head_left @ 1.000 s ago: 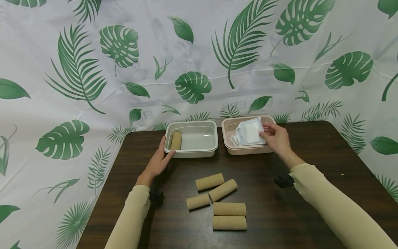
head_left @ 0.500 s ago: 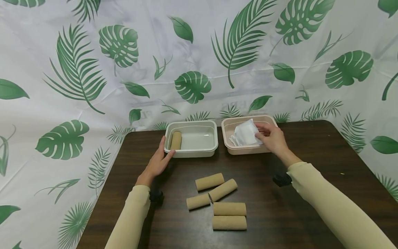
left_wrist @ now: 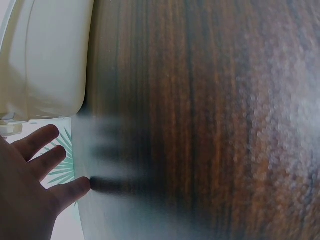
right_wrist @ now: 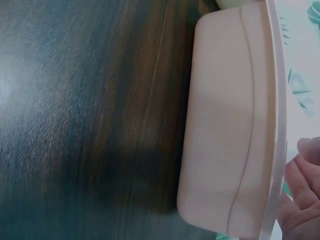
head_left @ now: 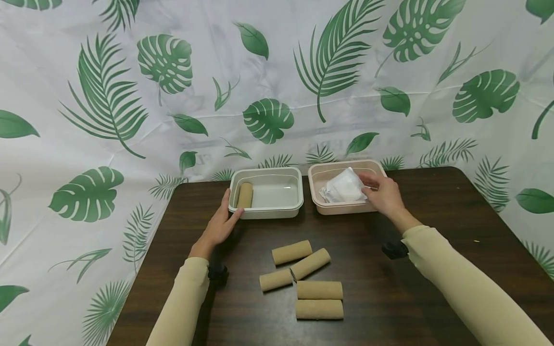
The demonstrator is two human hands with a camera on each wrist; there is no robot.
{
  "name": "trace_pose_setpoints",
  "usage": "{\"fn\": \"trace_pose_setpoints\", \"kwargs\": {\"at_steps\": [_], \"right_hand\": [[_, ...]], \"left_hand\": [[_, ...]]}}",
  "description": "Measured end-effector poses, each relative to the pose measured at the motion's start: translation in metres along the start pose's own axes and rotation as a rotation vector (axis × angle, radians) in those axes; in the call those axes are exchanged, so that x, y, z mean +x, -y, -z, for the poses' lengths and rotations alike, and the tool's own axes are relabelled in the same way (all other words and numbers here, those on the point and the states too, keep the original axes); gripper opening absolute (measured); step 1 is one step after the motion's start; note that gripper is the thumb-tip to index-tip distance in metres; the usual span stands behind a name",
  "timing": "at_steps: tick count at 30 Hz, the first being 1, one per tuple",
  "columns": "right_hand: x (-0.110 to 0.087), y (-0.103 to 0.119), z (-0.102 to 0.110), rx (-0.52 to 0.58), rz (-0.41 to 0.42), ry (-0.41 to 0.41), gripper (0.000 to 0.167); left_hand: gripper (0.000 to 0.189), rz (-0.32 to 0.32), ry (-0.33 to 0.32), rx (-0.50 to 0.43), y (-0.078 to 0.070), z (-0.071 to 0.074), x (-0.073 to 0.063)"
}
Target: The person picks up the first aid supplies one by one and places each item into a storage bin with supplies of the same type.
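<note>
In the head view, my left hand [head_left: 220, 223] rests at the left front corner of a pale grey-green plastic tub [head_left: 272, 213]. Its fingers look straight and spread in the left wrist view. One cardboard tube [head_left: 245, 195] lies inside that tub on the left. Over the pink tub [head_left: 342, 210], my right hand [head_left: 385, 194] pinches the right edge of a soft, shiny white packet [head_left: 346, 186]. More white material lies under the packet. The right wrist view shows the pink tub's side [right_wrist: 230, 110] and curled fingers [right_wrist: 300, 182] beyond its rim, while the packet is out of sight there.
Several cardboard tubes lie on the dark wooden table [head_left: 242, 317] in front of the tubs: one tube [head_left: 292, 253] farthest back, two end to end, and a pair side by side [head_left: 319, 290] nearest. A leaf-printed white sheet [head_left: 207, 72] hangs behind and beside the table.
The white packet has tipped from a raised, flat-facing pose to lie lower and more crumpled in the pink tub. My right hand has shifted slightly with it; my left hand has stayed put.
</note>
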State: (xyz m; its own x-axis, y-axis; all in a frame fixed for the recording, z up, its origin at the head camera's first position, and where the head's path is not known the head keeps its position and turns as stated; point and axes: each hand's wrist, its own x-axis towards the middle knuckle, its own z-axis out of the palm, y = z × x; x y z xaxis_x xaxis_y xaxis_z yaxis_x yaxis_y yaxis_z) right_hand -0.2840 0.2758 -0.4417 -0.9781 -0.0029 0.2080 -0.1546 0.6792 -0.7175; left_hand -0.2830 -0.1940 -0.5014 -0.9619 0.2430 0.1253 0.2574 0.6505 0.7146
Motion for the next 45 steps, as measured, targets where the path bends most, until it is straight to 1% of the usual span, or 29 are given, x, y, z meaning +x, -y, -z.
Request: {"fn": "trace_pose_setpoints", "kwargs": {"at_steps": [4,9,18,23,29,32,35,42,45], "right_hand": [[-0.003,-0.003,0.002,0.014,0.001,-0.026,0.040],[-0.009,-0.007,0.005,0.015,-0.005,-0.030,0.038],[-0.022,-0.006,0.011,0.041,0.041,-0.059,0.034],[-0.031,-0.001,0.012,0.030,0.088,-0.075,0.033],[-0.045,0.005,0.010,0.056,0.169,-0.077,0.034],[-0.054,0.009,0.008,0.056,0.215,-0.052,0.034],[-0.065,0.015,0.003,0.037,0.252,0.000,0.034],[-0.091,0.029,-0.014,0.055,0.341,0.182,0.041],[-0.100,0.034,-0.022,0.040,0.371,0.259,0.044]], "left_hand": [[0.079,-0.005,-0.004,0.000,0.000,0.000,0.000],[0.079,-0.003,-0.007,0.002,-0.001,-0.001,-0.001],[0.080,0.021,-0.004,0.005,-0.003,0.000,-0.001],[0.079,0.022,-0.003,0.003,-0.004,0.000,-0.002],[0.080,0.021,-0.002,0.007,-0.004,0.000,-0.001],[0.080,0.024,-0.001,0.007,-0.004,0.000,-0.001],[0.080,0.025,-0.001,0.005,-0.004,0.000,0.000],[0.081,0.037,0.001,0.000,-0.001,-0.001,0.000],[0.080,0.033,0.000,-0.001,0.000,-0.001,0.000]]}}
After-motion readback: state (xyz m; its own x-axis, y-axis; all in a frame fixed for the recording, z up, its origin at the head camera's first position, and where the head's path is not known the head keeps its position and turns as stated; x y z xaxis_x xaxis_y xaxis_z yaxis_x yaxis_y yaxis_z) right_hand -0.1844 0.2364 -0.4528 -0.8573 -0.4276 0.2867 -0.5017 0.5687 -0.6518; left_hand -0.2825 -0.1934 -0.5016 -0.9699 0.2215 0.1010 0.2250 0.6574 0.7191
